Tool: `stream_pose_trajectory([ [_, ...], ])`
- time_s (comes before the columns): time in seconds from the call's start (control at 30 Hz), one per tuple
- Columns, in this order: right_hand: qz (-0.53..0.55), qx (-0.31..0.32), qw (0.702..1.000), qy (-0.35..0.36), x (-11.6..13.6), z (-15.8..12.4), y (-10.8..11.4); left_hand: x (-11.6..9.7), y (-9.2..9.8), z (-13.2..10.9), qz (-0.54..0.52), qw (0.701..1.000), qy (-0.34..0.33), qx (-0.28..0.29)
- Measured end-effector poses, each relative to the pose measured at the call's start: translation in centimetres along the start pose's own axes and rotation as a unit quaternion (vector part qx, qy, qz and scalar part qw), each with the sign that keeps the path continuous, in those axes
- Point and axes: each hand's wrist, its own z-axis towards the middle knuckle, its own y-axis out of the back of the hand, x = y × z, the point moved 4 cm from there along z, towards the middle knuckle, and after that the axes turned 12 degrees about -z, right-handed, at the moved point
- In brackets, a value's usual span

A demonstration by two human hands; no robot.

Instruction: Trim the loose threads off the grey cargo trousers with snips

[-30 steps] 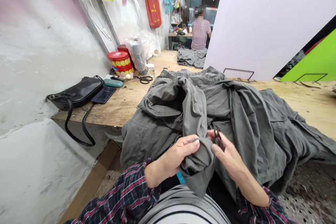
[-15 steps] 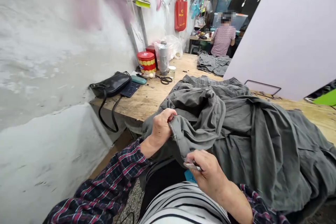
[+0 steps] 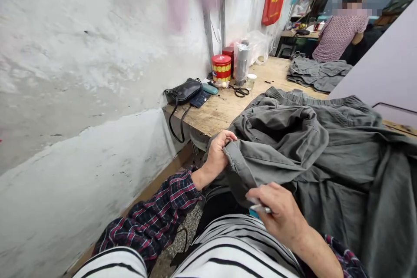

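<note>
Grey trousers (image 3: 342, 156) with a gathered waistband lie spread over the table and hang off its near edge. My left hand (image 3: 216, 156) is closed on the edge of a trouser leg, at a folded hem with loose threads on its seam. In my right hand (image 3: 280, 208) is a small silvery tool that looks like thread snips (image 3: 260, 208), blurred and partly covered by the fingers. The right fingers are close to the lower part of the same hem; whether they touch the cloth I cannot tell.
On the wooden table (image 3: 215, 115) are a black handbag (image 3: 184, 91), black-handled scissors (image 3: 240, 91), a red tin (image 3: 221, 67), a grey flask (image 3: 242, 65) and a lidded jar (image 3: 250, 81). More grey garments (image 3: 317, 71) lie behind. A co-worker (image 3: 342, 34) is at the back. A white wall (image 3: 81, 74) borders the left.
The view has swung left, so the table and trousers appear farther right. My left hand still grips the hem, and my right hand still holds the snips near it.
</note>
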Motion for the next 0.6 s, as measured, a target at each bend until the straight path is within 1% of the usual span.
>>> stream_pose_trajectory([
  [0.03,-0.010,-0.033,0.999,-0.034,-0.8,-0.2,0.6,0.0,-0.2,0.0,0.021,1.000,-0.005,0.017],
  [0.07,-0.019,-0.065,0.995,-0.079,-1.7,-0.5,1.3,-0.1,-0.4,0.0,0.047,0.998,-0.004,0.050],
  [0.13,-0.026,-0.113,0.977,-0.177,-3.7,-1.3,2.6,-0.1,-1.3,-0.2,0.102,0.983,0.027,0.151],
  [0.2,-0.022,-0.133,0.958,-0.254,-5.4,-2.2,3.5,0.3,-2.4,-0.8,0.126,0.956,0.085,0.252],
  [0.23,-0.021,-0.134,0.951,-0.276,-6.0,-2.7,3.9,0.5,-3.1,-1.2,0.121,0.942,0.120,0.289],
  [0.27,-0.021,-0.127,0.949,-0.287,-6.4,-3.1,4.2,0.8,-3.8,-1.6,0.105,0.932,0.153,0.312],
  [0.3,-0.018,-0.118,0.950,-0.289,-6.7,-3.4,4.4,1.2,-4.6,-2.1,0.077,0.926,0.184,0.322],
  [0.37,-0.005,-0.117,0.950,-0.289,-6.9,-4.1,5.2,2.1,-6.4,-2.9,-0.001,0.918,0.240,0.315],
  [0.43,0.014,-0.145,0.942,-0.301,-6.6,-4.8,6.1,3.1,-8.3,-3.7,-0.079,0.909,0.287,0.293],
  [0.47,0.019,-0.165,0.937,-0.307,-6.3,-5.1,6.6,3.5,-9.2,-4.1,-0.107,0.901,0.306,0.290],
  [0.53,0.016,-0.193,0.934,-0.301,-5.7,-5.2,7.0,4.2,-10.7,-4.8,-0.133,0.886,0.327,0.301],
  [0.6,0.012,-0.207,0.937,-0.282,-5.3,-5.0,6.9,4.6,-11.6,-5.1,-0.137,0.881,0.329,0.312],
])
